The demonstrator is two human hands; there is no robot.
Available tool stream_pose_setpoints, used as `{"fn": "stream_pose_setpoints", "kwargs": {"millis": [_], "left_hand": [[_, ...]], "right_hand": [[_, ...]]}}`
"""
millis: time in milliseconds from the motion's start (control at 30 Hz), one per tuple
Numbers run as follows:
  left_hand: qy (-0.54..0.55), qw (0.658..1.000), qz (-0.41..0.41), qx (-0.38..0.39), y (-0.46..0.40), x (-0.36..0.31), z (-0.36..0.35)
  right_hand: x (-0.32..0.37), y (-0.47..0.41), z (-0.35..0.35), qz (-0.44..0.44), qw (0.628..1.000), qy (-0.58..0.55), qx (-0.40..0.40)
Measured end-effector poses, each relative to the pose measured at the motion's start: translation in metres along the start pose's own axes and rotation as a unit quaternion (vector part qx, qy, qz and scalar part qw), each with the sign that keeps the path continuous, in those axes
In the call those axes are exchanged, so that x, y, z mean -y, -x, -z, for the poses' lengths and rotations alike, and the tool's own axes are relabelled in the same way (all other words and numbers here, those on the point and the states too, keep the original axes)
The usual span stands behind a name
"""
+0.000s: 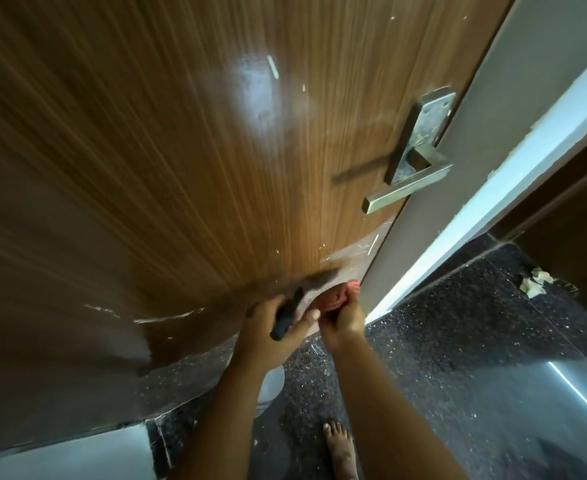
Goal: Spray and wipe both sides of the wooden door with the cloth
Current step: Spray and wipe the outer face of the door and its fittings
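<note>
Left grip (271, 327) holds spray bottle (268, 386); wooden door (181, 150) glossy; floor (458, 323) speckled dark.

left hand (271, 327) gripping spray bottle (269, 382), right hand (345, 317) bunching cloth (335, 297)

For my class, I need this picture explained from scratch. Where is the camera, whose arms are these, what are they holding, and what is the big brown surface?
There is only one picture, taken by a wide-angle camera worn on a person's head, looking forward and down. That lens bends straight lines, so the edges look curved.

The two bare arms belong to the wearer. The left hand grips a spray bottle by its black trigger head; the pale bottle body hangs below the hand. The right hand holds a bunched reddish cloth close to the door.

The brown surface is the wooden door, with a metal lever handle near its edge. It carries pale marks and a shiny patch of reflected light. Below is a dark speckled floor, with the person's bare foot on it.
</note>
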State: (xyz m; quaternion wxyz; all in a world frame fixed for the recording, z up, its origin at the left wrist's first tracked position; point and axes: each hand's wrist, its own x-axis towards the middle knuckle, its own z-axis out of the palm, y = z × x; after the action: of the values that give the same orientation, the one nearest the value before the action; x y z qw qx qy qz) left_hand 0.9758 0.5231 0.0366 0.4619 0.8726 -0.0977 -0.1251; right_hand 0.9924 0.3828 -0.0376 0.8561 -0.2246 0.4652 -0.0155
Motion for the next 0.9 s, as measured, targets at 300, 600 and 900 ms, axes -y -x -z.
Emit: {"fn": "stream_pose_setpoints", "kwargs": {"millis": [300, 600, 900], "left_hand": [[0.022, 0.998, 0.020, -0.055, 0.003, -0.034, 0.028], [0.054, 0.997, -0.002, -0.053, -0.018, -0.040, 0.019], [0.045, 0.997, -0.032, -0.055, -0.027, -0.040, 0.006]], "right_hand": [[0.011, -0.005, -0.067, 0.500, 0.842, 0.193, -0.065], [-0.010, -0.019, -0.055, 0.173, 0.965, 0.122, -0.154], [0.044, -0.080, -0.049, 0.209, 0.944, 0.088, -0.241]]}}
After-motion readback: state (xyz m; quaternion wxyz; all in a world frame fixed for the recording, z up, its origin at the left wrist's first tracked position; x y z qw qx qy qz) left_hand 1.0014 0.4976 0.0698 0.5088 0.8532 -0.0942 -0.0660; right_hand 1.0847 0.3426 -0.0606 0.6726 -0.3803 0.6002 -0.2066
